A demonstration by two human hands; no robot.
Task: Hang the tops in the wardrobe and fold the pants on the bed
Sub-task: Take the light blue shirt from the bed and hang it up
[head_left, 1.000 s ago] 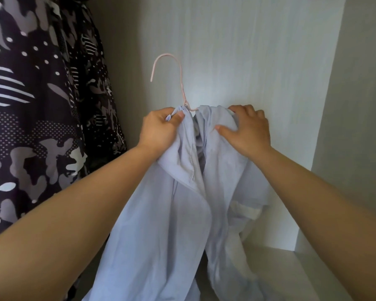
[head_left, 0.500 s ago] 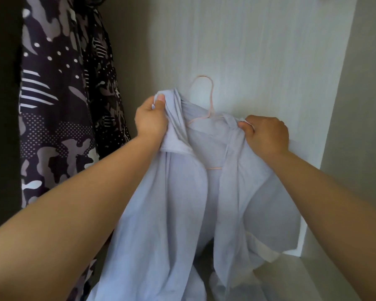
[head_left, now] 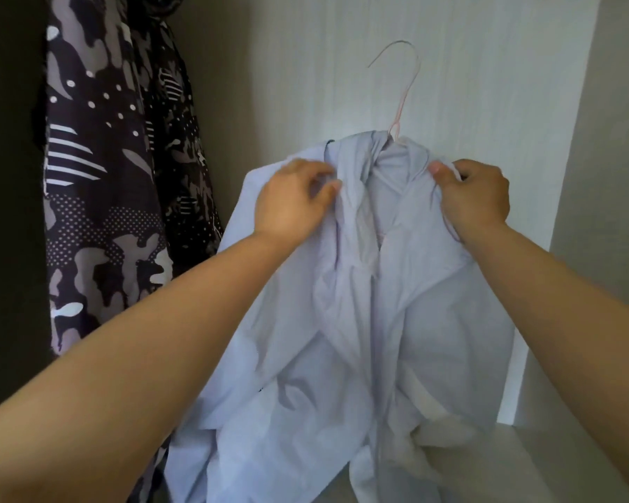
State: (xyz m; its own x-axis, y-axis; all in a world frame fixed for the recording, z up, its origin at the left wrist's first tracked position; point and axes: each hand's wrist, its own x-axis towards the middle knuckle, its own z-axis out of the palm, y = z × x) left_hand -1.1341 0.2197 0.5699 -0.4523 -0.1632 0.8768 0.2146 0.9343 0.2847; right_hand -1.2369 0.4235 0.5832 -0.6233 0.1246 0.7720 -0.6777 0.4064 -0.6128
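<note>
The pale blue shirt [head_left: 342,339] sits on a pink hanger [head_left: 402,96] inside the wardrobe [head_left: 451,85], in front of its white back wall. The left hand [head_left: 293,197] has its fingers curled on the collar fabric; the right hand [head_left: 472,197] grips the other shoulder. Open room lies above and right, up to the side wall [head_left: 610,176]. A dark patterned garment [head_left: 106,176] hangs close on the left. Cloth hides the hanger's arms; the shirt's hem is cut off below.
</note>
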